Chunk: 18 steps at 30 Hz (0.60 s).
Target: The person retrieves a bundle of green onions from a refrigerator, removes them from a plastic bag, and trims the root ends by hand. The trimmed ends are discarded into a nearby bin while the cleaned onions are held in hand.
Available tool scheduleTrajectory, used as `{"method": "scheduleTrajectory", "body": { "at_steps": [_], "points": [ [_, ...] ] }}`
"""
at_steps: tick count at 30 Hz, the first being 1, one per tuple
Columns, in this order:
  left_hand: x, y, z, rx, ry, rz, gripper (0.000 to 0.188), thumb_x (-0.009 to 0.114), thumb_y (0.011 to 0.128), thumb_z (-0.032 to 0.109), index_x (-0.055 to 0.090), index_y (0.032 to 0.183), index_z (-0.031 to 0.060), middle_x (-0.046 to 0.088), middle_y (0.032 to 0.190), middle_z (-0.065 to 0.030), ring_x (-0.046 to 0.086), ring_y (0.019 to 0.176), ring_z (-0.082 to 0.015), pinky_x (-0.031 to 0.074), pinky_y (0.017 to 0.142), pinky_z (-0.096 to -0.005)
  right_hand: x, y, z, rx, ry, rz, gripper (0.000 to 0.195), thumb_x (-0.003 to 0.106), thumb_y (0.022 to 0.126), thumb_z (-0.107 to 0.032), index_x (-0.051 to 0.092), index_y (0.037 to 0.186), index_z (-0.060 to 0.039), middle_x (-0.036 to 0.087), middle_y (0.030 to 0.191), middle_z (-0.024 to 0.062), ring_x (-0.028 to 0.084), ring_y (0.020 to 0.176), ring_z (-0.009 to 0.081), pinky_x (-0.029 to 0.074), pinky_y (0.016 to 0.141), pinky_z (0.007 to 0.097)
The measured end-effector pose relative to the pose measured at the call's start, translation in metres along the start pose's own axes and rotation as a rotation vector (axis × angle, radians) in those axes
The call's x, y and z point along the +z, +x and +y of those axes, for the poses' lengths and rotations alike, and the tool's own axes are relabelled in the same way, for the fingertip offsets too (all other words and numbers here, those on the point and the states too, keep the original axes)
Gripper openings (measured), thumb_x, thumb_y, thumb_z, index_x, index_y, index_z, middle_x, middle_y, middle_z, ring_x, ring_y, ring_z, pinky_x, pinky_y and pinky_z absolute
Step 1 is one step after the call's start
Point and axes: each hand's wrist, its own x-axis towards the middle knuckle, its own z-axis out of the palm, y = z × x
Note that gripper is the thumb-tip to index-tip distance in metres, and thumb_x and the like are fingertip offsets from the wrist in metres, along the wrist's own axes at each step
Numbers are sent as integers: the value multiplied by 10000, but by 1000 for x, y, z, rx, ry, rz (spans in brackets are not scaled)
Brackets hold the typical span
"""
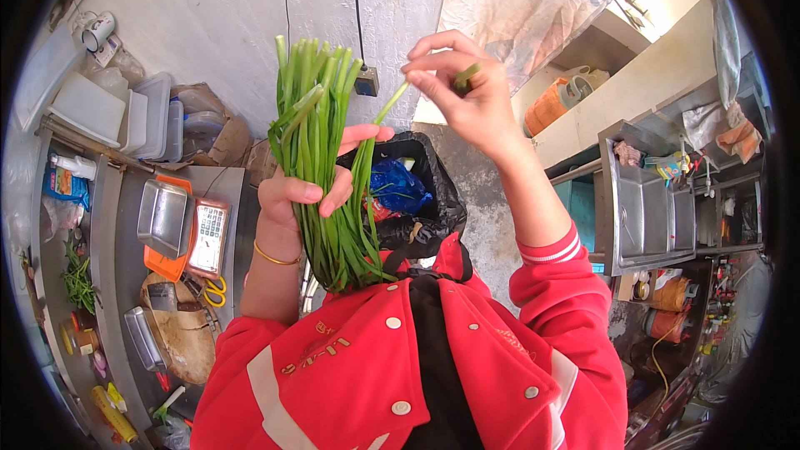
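Note:
My left hand grips a thick bunch of garlic chives, the cut pale ends up and the leaves hanging towards my jacket. A few stalks stand apart between its fingers. My right hand pinches the pale end of one of these stalks between thumb and fingertips. A short bit of green stalk shows against its palm. Beneath both hands stands a bin lined with a black bag, with a blue plastic bag and scraps inside.
A metal counter at left carries a steel pan, a scale, a round wooden board with a cleaver, and yellow-handled scissors. Plastic tubs stand beyond. On the right is a steel sink; a wall rises ahead.

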Motion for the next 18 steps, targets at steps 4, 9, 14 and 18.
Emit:
{"method": "scheduleTrajectory", "body": {
  "at_steps": [4,9,14,18],
  "points": [
    [2,0,0,32,-38,31,909,606,663,151,132,1378,-151,171,1439,-328,490,534,-88,349,492,-216,1,-5,38,101,141,122,35,700,775,-41,672,769,-22,619,803,11,390,494,-5,310,431,195],
    [3,1,-2,84,-120,89,914,609,613,137,169,1354,-168,173,1435,-320,482,520,-96,383,489,-211,17,-22,55,425,-94,-193,231,693,792,-193,655,674,2,568,569,27,461,490,82,368,452,267],
    [6,8,4,85,-155,58,952,618,642,130,93,1392,-134,20,1486,-283,486,520,-93,382,512,-219,23,-30,54,417,-20,-298,200,614,843,-176,664,813,15,652,734,87,570,686,108,442,616,282],
    [11,15,6,102,-166,98,969,612,623,129,79,1384,-145,35,1490,-265,480,508,-98,383,497,-216,31,-29,57,268,284,-207,211,612,857,-173,654,912,26,678,815,97,602,759,113,469,683,277]
  ]
}}
